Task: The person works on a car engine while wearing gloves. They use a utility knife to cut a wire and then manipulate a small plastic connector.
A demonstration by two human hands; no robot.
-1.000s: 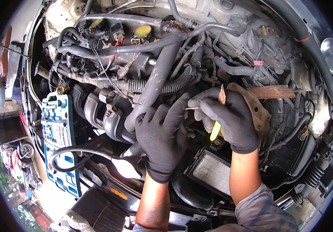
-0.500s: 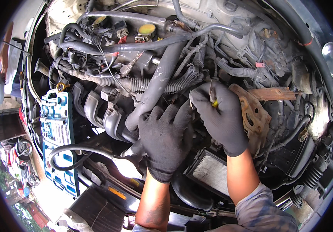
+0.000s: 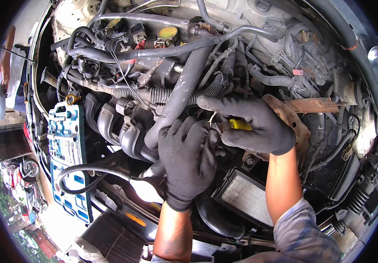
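Note:
My left hand [image 3: 187, 160], in a dark grey glove, is closed in the middle of the engine bay, below a thick black hose [image 3: 183, 87]. A thin, pale wire end [image 3: 212, 118] sticks up at its thumb and fingertip; the rest is hidden. To the right, my gloved right hand [image 3: 257, 125] holds a small yellow object [image 3: 240, 124] in its grip, its index finger stretched left. Whether it is a tool or a connector, I cannot tell. Both hands are close together over the wiring. Behind my right hand is a rusty metal bracket [image 3: 301, 127].
A blue socket-set case [image 3: 83, 164] lies open at the left. Near it a black cable loop [image 3: 59, 177] leads to a bright white lamp [image 3: 147, 191]. Below my right hand sits a pleated air filter [image 3: 246, 195]. Another person's hand [image 3: 4, 74] shows at the far left.
My right hand has turned and its index finger now stretches out, so more of the yellow object shows. The pale wire end has come into clearer view. My left hand has barely moved.

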